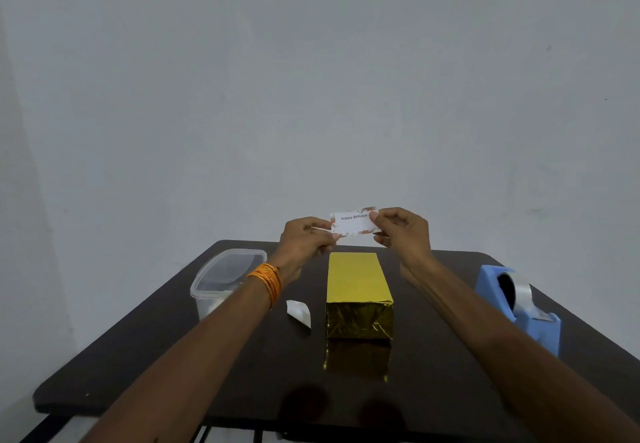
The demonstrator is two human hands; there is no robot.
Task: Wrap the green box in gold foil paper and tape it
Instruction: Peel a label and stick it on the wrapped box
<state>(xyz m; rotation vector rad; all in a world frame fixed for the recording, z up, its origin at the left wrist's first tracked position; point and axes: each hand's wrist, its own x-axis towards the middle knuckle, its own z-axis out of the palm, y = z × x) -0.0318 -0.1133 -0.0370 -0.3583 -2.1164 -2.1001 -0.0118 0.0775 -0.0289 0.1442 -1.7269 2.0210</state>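
Both the left hand (306, 235) and right hand (398, 226) pinch the Happy Birthday tag (353, 223) by its ends above the foil-wrapped box (358, 290), probably lining it up to stick on top.

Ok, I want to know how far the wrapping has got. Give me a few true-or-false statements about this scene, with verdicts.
1. No green shows on the box. True.
2. The card rests on the box. False: it is held in the air, apart from the box.
3. The left hand and right hand each pinch an end of the card. True.
4. The dispenser stands left of the box. False: it stands to the right.
5. A white scrap lies on the table between the tub and the box. True.
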